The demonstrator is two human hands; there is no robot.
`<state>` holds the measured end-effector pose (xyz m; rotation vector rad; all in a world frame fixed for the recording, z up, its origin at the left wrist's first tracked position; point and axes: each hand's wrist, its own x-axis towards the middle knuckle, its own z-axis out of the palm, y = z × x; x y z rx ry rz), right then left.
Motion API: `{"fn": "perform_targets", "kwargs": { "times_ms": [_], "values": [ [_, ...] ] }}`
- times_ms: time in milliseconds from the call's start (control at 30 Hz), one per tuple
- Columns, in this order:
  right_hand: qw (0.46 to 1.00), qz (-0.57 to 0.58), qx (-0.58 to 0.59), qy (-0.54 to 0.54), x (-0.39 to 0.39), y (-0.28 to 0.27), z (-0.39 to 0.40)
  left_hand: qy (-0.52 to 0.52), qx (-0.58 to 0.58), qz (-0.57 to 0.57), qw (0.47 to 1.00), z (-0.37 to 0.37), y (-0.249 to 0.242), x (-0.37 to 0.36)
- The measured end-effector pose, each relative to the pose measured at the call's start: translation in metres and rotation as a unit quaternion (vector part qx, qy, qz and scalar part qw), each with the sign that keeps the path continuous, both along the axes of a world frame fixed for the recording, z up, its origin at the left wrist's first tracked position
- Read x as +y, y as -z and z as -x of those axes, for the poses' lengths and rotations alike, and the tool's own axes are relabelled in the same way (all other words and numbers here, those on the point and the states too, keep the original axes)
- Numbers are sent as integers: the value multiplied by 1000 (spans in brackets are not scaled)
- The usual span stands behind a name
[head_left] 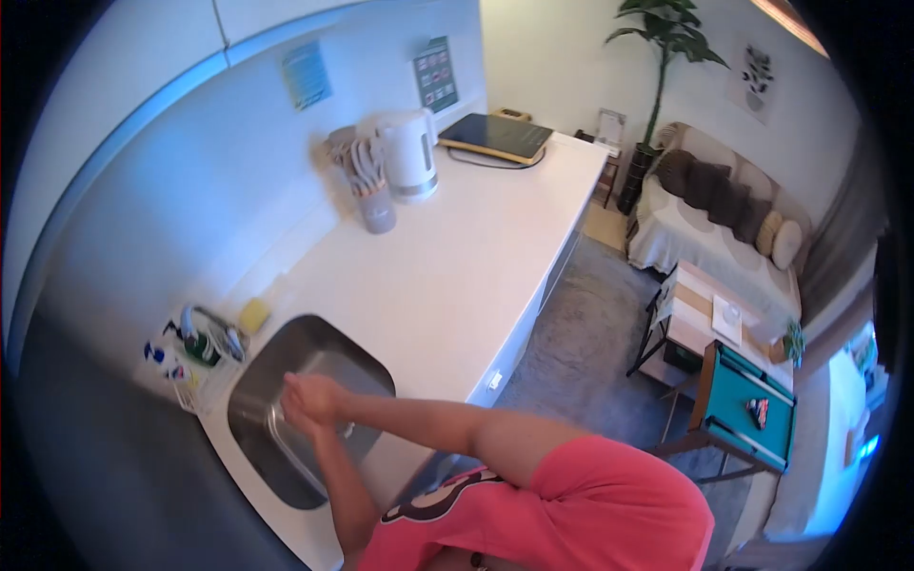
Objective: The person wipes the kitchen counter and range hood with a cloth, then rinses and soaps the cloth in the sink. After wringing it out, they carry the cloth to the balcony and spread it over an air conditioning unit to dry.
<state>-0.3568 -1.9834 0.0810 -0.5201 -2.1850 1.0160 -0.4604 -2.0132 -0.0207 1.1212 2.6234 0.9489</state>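
Note:
Over the metal sink (354,357), my right hand (322,395) and my left hand (301,417) are pressed together. My right hand lies over the left, its fingers closed round it. The left hand's fingers are mostly hidden, and no object shows between the hands. Beyond the sink's far left corner is the tap (221,328), apart from both hands. A yellow sponge (254,315) rests next to it. Near the tap stand a dark green pump bottle (197,348) and a white bottle with a blue pump (160,357).
Farther along the white counter (428,285) stand a grey holder of utensils (377,209), a white kettle (409,157) and a black hob (500,136). Past the counter are a sofa (714,243), a low table (690,314) and a small pool table (738,395).

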Motion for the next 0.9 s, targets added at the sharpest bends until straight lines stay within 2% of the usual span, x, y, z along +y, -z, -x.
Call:
{"fn": "perform_targets", "kwargs": {
  "times_ms": [33, 100, 200, 300, 333, 367, 433, 500, 567, 600, 633, 667, 700, 733, 767, 800, 833, 867, 900],
  "values": [
    [999, 23, -42, 9, -2, -4, 6, 12, -10, -1, 1000, 11, 3, 0],
    [997, 45, -56, 0, -1, 11, 31, 35, -25, -1, 999, 29, 10, -2],
    [994, 97, -36, 21, -3, 20, 46, 72, -35, -7, 997, 54, 18, 0],
    [989, 108, -1, 99, 9, 35, 42, 134, -28, -50, 989, 83, 25, 12],
    [989, 93, 29, 113, 9, 30, 32, 168, -50, -95, 980, 89, 21, 17],
    [987, 79, 57, 129, 13, 25, 19, 208, -167, -171, 949, 94, 20, 15],
    [983, 61, 95, 143, 16, 5, -18, 223, -174, -168, 944, 64, -52, -9],
    [983, 56, 119, 130, 13, -18, -57, 245, -90, -98, 960, 62, -91, -13],
    [980, 59, 131, 136, 12, -28, -95, 238, 82, 72, 965, 60, -100, -4],
    [978, 63, 139, 143, 10, -33, -116, 221, 200, 195, 934, 52, -97, 0],
    [977, 70, 131, 151, 7, -37, -141, 213, 326, 314, 866, 37, -93, 1],
    [972, 73, 134, 179, 3, -35, -163, 225, 407, 377, 801, 20, -92, 2],
    [967, 73, 134, 204, -1, -31, -185, 244, 436, 384, 776, -2, -96, 5],
    [966, 61, 128, 218, 0, -30, -208, 268, 381, 325, 824, -30, -106, 11],
    [953, 88, 153, 246, -2, -30, -229, 230, 221, 244, 916, -73, -128, 20],
    [941, 117, 178, 262, -6, -29, -248, 405, 41, 15, 913, -68, -105, 40],
    [926, 141, 197, 289, -9, -30, -270, 406, -69, -15, 911, -110, -118, 42],
    [909, 166, 215, 316, -12, -32, -291, 458, -76, -50, 884, -147, -122, 47],
    [895, 180, 240, 329, -16, -34, -311, 507, -149, -37, 848, -183, -114, 59]
  ]
}}
